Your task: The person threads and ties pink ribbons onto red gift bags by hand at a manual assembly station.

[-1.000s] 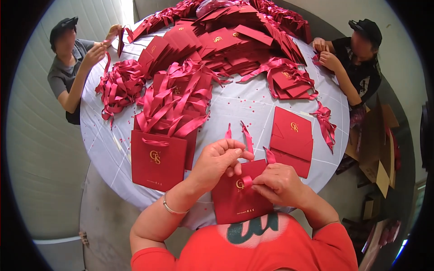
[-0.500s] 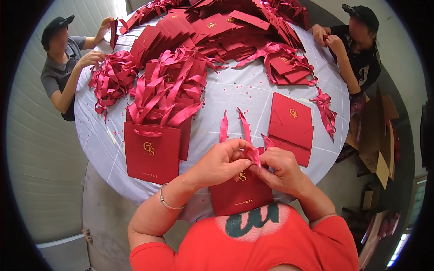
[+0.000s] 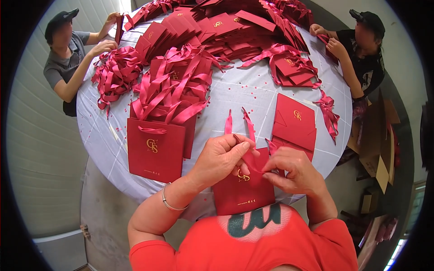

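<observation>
A dark red paper gift bag (image 3: 243, 194) with a gold emblem lies at the table's front edge, against my red shirt. Above it, my left hand (image 3: 222, 156) is closed, pinching a pink-red ribbon (image 3: 253, 166) between thumb and fingers. My right hand (image 3: 291, 169) is closed on the same ribbon, its fingertips bunched to the right of the emblem. Part of the bag's top is hidden behind my hands. Two loose ribbon ends (image 3: 247, 122) lie on the cloth beyond them.
Left of me lies a bag with its ribbon handle threaded (image 3: 156, 151), below heaped ribboned bags (image 3: 174, 86). Flat bags (image 3: 294, 119) lie at right, near a loose ribbon (image 3: 326, 113). A large bag pile (image 3: 226, 36) fills the far side. Co-workers (image 3: 68, 58) (image 3: 361, 54) handle bags at both sides.
My right hand has moved slightly right, away from my left, drawing the ribbon out between them. The small loop seen between my fingers before has opened into a stretched strip.
</observation>
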Demonstrator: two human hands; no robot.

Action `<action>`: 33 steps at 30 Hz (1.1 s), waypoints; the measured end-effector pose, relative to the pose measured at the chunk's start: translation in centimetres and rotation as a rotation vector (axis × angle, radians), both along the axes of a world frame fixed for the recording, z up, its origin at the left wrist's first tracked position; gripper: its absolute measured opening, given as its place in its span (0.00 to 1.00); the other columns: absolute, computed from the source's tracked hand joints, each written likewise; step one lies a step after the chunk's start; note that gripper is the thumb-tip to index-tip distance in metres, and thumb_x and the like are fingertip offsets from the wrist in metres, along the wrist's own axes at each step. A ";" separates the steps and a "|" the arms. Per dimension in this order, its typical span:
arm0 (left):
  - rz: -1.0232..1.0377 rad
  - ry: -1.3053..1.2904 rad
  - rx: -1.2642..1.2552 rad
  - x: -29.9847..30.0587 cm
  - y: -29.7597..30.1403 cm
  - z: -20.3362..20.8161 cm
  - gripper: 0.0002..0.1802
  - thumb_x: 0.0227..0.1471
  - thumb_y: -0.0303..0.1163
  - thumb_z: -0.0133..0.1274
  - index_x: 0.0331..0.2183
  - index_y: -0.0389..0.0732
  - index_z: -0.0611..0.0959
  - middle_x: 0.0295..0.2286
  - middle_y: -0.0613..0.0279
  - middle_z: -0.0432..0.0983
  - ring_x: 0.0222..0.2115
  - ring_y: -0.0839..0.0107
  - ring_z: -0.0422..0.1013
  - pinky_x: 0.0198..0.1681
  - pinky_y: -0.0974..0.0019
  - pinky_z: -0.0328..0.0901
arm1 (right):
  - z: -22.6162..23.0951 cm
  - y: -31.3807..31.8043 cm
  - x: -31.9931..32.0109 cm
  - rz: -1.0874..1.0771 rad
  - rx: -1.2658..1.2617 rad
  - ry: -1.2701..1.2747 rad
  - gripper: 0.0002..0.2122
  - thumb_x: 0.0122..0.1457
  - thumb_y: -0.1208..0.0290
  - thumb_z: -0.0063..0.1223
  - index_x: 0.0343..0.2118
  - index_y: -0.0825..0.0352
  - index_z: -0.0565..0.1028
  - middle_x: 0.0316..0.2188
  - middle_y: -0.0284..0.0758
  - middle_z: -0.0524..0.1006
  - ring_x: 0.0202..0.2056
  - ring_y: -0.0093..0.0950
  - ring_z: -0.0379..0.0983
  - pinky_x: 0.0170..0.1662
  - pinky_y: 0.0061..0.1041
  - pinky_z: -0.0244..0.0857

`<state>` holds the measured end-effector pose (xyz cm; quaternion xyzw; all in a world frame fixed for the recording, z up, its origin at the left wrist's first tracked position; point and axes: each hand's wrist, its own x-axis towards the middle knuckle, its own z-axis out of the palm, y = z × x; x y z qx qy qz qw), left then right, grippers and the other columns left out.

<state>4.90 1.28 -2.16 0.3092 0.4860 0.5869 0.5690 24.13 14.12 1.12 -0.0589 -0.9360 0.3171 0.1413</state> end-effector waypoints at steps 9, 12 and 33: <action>0.031 0.615 0.117 0.8 -0.1 -2.0 0.25 0.61 0.27 0.50 0.57 0.30 0.68 0.29 0.59 0.81 0.25 0.72 0.78 0.30 0.71 0.71 | -1.1 -1.7 -3.1 -0.222 -0.034 0.317 0.12 0.48 0.76 0.68 0.37 0.69 0.79 0.31 0.37 0.76 0.34 0.31 0.73 0.37 0.26 0.67; -0.019 0.780 0.185 1.2 -0.3 -1.4 0.30 0.57 0.28 0.54 0.59 0.31 0.66 0.26 0.55 0.81 0.25 0.69 0.78 0.30 0.67 0.71 | -1.6 -1.5 -2.7 -0.189 -0.179 0.188 0.09 0.50 0.78 0.65 0.36 0.69 0.80 0.32 0.36 0.76 0.34 0.28 0.73 0.37 0.25 0.67; 0.059 1.434 0.427 0.2 1.1 -2.3 0.12 0.43 0.24 0.61 0.34 0.40 0.82 0.26 0.59 0.79 0.30 0.59 0.75 0.37 0.59 0.68 | -2.8 -1.1 0.9 -0.268 -0.268 0.046 0.07 0.53 0.83 0.61 0.36 0.71 0.80 0.30 0.37 0.78 0.30 0.26 0.75 0.33 0.23 0.69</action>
